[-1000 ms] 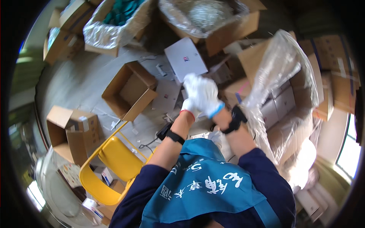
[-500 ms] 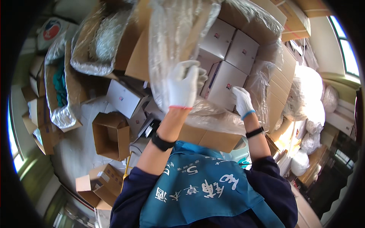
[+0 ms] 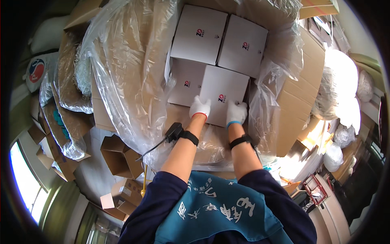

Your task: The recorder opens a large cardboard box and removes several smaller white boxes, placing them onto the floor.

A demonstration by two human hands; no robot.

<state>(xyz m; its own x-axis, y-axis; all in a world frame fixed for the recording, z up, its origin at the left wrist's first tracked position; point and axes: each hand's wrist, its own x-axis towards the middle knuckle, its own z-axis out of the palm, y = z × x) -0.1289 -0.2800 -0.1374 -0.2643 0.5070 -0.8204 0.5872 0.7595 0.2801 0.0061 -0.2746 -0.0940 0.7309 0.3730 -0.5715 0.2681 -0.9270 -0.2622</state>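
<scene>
Both of my hands wear white gloves. My left hand has its fingers curled at the left near edge of a white box. At the same box's right near edge is my right hand, gripping it from the other side. Around this box, inside a big cardboard carton, lie more white boxes: one at the far left, one at the far right, and a lower-looking one on the left. My fingertips are partly hidden against the box.
Clear plastic film drapes over the carton's left flap and lines its sides. On the floor at left stand an open brown box and another carton. Bagged white bundles are piled at right. A black device with a cable sits by my left wrist.
My left hand has left the plastic film and come down to the white box. My right hand has also shifted onto that box's edge. The film now spreads over the left flap.
</scene>
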